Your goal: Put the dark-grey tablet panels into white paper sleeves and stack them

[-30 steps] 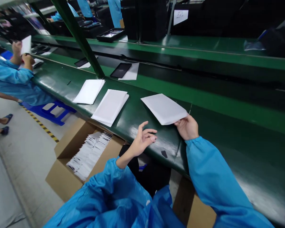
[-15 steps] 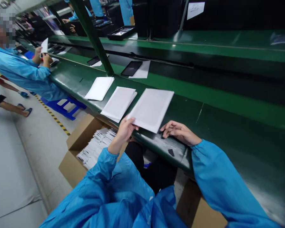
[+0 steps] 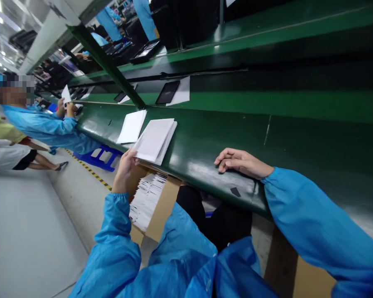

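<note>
My left hand (image 3: pixel 126 165) pinches the near corner of the top white sheet on a stack of white sheets (image 3: pixel 154 139) at the front edge of the green bench (image 3: pixel 205 140). A second stack of white sheets (image 3: pixel 132 126) lies just to the left of it. My right hand (image 3: pixel 239 162) rests on the bench to the right, fingers lying flat and holding nothing. Both arms wear blue sleeves.
An open cardboard box (image 3: pixel 157 209) with white packets stands on the floor below the bench edge. A black tablet on white paper (image 3: pixel 168 92) lies on the conveyor behind. A green post (image 3: pixel 112 70) rises at the back. A co-worker in blue (image 3: pixel 49 128) holds a paper at the left.
My left hand carried the white sheet leftward and set it on the nearer stack. My right hand let go of it and came to rest flat on the bench.
</note>
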`<state>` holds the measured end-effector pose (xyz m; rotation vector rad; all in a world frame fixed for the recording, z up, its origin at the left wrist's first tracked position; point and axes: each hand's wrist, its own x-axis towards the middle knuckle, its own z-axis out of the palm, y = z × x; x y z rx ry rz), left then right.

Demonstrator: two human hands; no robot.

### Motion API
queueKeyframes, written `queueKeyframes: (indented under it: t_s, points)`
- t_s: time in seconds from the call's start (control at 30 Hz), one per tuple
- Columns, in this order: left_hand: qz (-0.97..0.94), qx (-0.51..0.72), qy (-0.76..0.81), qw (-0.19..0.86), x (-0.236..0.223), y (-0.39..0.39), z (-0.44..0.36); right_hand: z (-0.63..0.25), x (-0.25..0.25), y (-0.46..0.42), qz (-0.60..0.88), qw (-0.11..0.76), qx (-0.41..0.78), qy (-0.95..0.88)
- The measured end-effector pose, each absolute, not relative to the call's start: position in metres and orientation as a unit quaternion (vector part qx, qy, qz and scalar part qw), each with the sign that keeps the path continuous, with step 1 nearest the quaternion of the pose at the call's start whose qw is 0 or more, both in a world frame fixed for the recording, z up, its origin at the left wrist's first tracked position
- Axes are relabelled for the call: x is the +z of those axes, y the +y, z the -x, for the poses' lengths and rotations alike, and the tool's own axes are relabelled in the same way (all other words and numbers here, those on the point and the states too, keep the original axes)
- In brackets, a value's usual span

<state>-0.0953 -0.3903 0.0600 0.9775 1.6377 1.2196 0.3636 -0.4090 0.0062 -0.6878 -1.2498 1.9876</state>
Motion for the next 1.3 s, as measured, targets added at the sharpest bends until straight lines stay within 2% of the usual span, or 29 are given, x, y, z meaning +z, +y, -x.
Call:
queueKeyframes:
  t_s: [0.07,0.23,0.3,0.53,0.63,0.8,0.9,0.97,1.3]
  points:
    - [-0.424,0.44,0.698,0.374,0.062,-0.393,0.098,-0.363,0.007,-0.409,0.259,0.349,0.766,-0.473]
    - [-0.545,0.23,0.805,0.034,0.072,-0.388,0.104,-0.362,0.006,-0.408,0.238,0.349,0.779,-0.464]
    - [-0.581,0.194,0.79,-0.032,0.075,-0.374,0.099,-0.362,0.005,-0.407,0.234,0.351,0.785,-0.454]
    - [-0.768,0.165,0.618,-0.047,0.075,-0.261,0.033,-0.364,0.003,-0.405,0.211,0.367,0.803,-0.42]
    - [-0.787,0.072,0.61,-0.049,0.077,-0.2,-0.003,-0.365,0.002,-0.404,0.198,0.373,0.81,-0.408]
    - [-0.765,-0.151,0.62,-0.092,0.085,-0.128,-0.048,-0.364,0.0,-0.402,0.18,0.375,0.82,-0.393]
    - [-0.752,-0.246,0.601,-0.116,0.087,-0.107,-0.067,-0.365,-0.001,-0.401,0.174,0.379,0.824,-0.383]
    - [-0.754,-0.267,0.587,-0.123,0.087,-0.1,-0.077,-0.365,-0.002,-0.4,0.169,0.378,0.827,-0.381]
    - [-0.787,-0.244,0.548,-0.142,0.085,-0.106,-0.101,-0.363,-0.006,-0.398,0.166,0.368,0.836,-0.372]
